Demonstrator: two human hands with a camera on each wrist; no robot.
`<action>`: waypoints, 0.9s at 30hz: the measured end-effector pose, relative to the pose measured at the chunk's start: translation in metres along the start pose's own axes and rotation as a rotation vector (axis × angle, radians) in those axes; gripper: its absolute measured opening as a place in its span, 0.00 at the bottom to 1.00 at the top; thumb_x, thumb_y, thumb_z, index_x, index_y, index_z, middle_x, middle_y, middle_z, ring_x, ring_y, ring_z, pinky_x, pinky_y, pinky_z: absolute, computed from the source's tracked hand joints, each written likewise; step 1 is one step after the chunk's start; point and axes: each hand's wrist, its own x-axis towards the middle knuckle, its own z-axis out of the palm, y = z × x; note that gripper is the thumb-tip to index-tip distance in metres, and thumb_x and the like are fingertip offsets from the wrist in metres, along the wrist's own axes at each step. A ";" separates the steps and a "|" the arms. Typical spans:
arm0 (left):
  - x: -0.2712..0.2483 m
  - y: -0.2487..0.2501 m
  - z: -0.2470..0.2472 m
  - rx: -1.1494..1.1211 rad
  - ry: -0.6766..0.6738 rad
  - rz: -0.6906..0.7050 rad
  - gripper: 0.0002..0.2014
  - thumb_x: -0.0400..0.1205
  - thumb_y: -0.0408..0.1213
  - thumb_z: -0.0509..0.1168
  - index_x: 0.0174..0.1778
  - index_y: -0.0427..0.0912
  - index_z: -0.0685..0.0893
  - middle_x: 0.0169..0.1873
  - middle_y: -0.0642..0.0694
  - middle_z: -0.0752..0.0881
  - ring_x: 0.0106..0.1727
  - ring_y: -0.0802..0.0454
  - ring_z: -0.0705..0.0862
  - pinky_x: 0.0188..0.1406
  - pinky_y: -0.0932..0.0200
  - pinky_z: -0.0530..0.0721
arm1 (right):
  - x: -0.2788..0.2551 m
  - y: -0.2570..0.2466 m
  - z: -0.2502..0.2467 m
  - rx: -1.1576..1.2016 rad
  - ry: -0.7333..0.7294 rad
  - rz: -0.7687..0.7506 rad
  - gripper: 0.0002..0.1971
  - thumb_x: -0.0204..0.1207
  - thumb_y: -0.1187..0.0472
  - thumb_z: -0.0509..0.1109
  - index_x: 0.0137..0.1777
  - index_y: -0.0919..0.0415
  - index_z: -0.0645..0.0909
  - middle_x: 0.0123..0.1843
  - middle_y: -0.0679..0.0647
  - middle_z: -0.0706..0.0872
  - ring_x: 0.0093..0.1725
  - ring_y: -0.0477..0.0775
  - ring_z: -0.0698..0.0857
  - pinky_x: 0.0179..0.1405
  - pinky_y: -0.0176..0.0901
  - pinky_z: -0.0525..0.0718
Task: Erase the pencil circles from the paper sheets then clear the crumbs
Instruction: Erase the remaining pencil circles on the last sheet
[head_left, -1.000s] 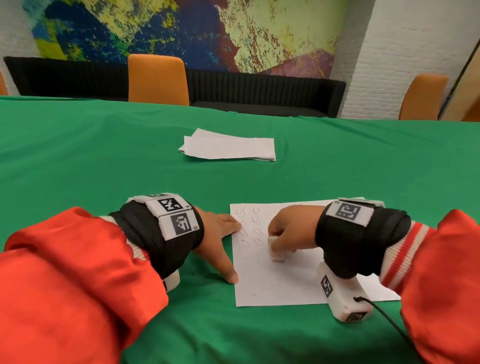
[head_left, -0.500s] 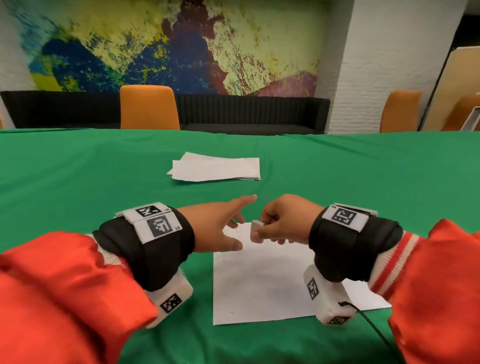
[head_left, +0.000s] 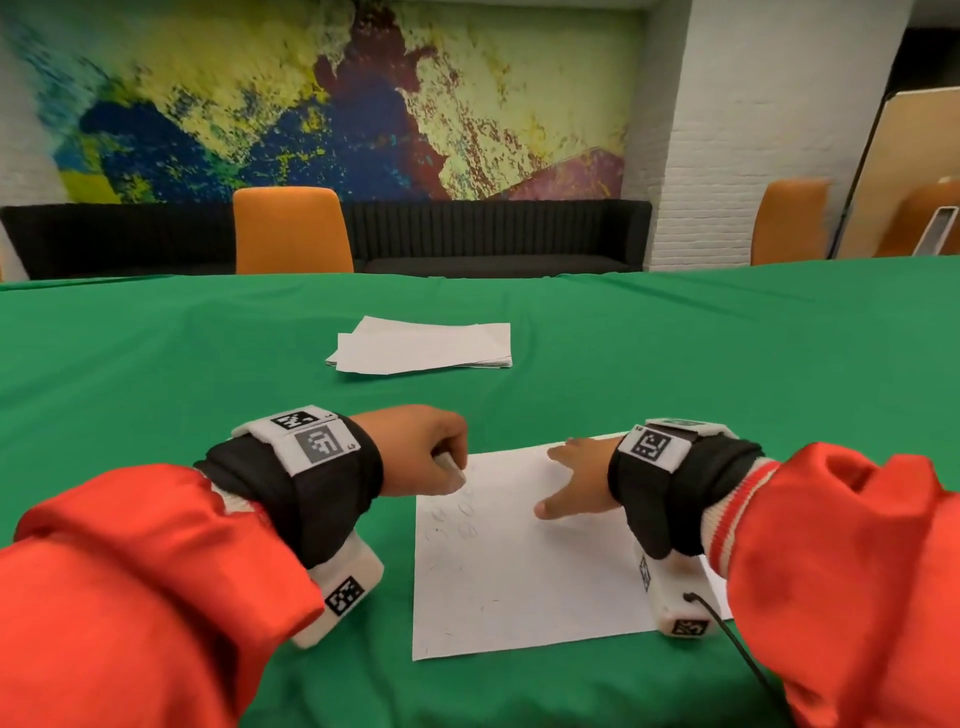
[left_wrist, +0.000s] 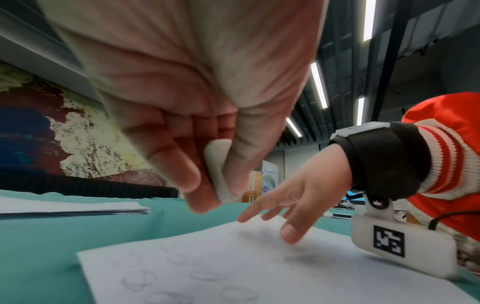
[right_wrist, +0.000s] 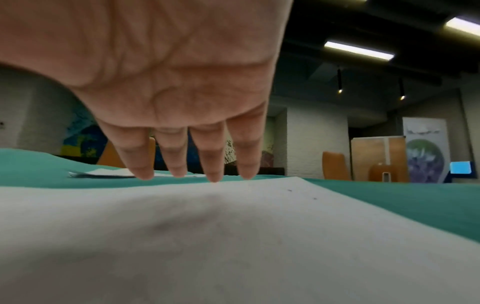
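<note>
Nearest the person, the paper sheet (head_left: 519, 571) lies flat by the near edge of the green surface (head_left: 156, 374), with faint pencil circles (head_left: 457, 519) along its left side; the right hand (head_left: 576, 483) rests spread and relaxed on its far right part, holding nothing; the left hand (head_left: 421, 452) pinches the white eraser (left_wrist: 217, 170) between thumb and fingers, just above the sheet's far left corner. The likely risk is the thin sheet creasing or sliding under rubbing, since it is pinned on one side only; dark crumbs (right_wrist: 301, 194) may smear. Farther off, the paper stack (head_left: 421, 345) sits mid-surface, with open green cloth all around it.
</note>
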 end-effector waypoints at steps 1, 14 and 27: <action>0.001 -0.003 0.002 -0.003 -0.015 -0.026 0.03 0.77 0.41 0.66 0.42 0.53 0.78 0.38 0.57 0.83 0.35 0.60 0.79 0.34 0.67 0.75 | 0.001 0.002 0.001 -0.004 -0.030 0.013 0.44 0.76 0.33 0.59 0.84 0.54 0.45 0.85 0.55 0.48 0.83 0.57 0.53 0.79 0.52 0.52; 0.025 0.005 0.018 -0.070 -0.218 -0.050 0.06 0.77 0.42 0.71 0.40 0.51 0.79 0.31 0.55 0.84 0.30 0.61 0.79 0.31 0.68 0.76 | 0.005 -0.003 0.011 -0.069 -0.077 -0.067 0.43 0.74 0.31 0.59 0.83 0.42 0.40 0.85 0.50 0.41 0.83 0.59 0.53 0.79 0.56 0.51; 0.040 0.011 0.024 -0.241 -0.284 -0.113 0.05 0.77 0.31 0.72 0.38 0.43 0.84 0.29 0.50 0.84 0.16 0.67 0.80 0.23 0.76 0.81 | 0.009 -0.006 0.014 -0.065 -0.165 -0.159 0.49 0.68 0.28 0.64 0.80 0.35 0.37 0.84 0.42 0.37 0.83 0.55 0.51 0.80 0.58 0.51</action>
